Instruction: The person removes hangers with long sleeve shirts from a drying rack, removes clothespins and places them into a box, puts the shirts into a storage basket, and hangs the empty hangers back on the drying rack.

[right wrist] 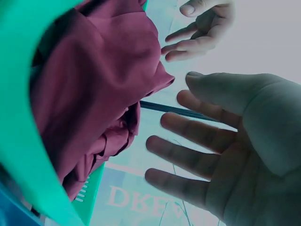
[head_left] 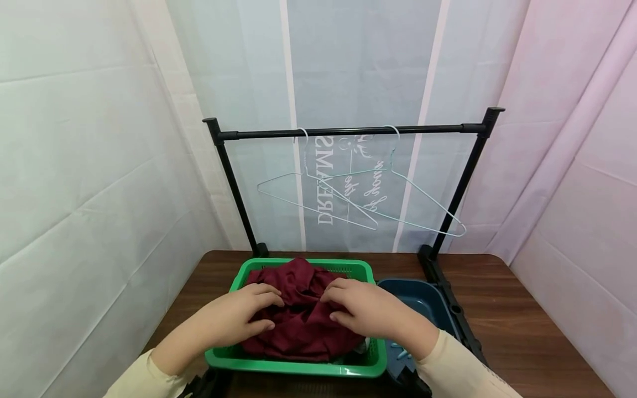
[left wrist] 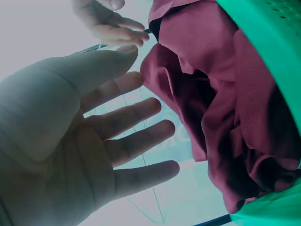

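A crumpled heap of dark red cloth (head_left: pixel 303 326) fills most of a green plastic basket (head_left: pixel 298 366) on the table. Over the heap's left side is my left hand (head_left: pixel 244 314), its fingers spread and slightly bent. My right hand (head_left: pixel 365 308) hovers over the right side in much the same pose, palm turned inward. In the left wrist view, a gap shows between the left fingertips and the red cloth (left wrist: pixel 254 103). The right wrist view likewise has the right fingers (right wrist: pixel 188 155) apart from the cloth, gripping nothing.
Behind the basket stands a black rack (head_left: pixel 348 131) with two pale wire hangers on its bar. A dark blue tray (head_left: pixel 423 293) holding small light blue items sits to the right, beside the rack's foot. White and pink curtains surround the brown wooden table (head_left: pixel 522 331).
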Action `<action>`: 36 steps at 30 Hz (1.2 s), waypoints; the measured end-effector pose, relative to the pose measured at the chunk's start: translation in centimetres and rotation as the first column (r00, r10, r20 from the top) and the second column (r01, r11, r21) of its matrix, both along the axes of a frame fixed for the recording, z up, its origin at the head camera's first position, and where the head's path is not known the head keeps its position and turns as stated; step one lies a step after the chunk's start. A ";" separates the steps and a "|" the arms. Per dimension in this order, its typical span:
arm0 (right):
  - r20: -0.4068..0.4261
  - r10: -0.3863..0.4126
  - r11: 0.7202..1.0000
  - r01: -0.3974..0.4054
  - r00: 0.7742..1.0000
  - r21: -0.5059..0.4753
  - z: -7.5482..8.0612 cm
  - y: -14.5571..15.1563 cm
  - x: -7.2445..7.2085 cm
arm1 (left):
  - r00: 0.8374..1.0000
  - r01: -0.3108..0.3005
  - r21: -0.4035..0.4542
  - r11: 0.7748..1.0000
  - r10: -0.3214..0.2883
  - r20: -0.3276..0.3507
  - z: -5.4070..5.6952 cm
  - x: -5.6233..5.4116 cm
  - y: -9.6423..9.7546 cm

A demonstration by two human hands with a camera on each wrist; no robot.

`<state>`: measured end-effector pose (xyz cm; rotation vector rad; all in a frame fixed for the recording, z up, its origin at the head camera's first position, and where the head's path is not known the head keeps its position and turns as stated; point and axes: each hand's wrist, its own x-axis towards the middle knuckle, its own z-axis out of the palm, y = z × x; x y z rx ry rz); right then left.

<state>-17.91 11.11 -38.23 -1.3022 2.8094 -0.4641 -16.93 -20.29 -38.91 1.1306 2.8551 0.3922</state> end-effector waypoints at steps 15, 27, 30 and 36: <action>-0.226 0.033 0.990 -0.063 0.974 -0.129 -3.3 2.8 1.9 | 0.983 0.073 0.187 0.980 -0.039 -0.181 -2.8 2.0 -0.3; -0.384 -0.013 0.976 -0.071 0.923 -0.204 -5.0 5.9 3.6 | 0.942 0.136 0.213 0.968 -0.060 -0.329 -4.1 2.1 1.1; -0.381 -0.030 0.977 -0.054 0.924 -0.208 -5.2 6.4 3.9 | 0.940 0.143 0.209 0.967 -0.067 -0.336 -4.3 2.0 1.4; -0.392 -0.063 0.977 -0.022 0.918 -0.210 -5.1 7.1 4.0 | 0.935 0.142 0.215 0.966 -0.060 -0.349 -4.4 1.9 1.6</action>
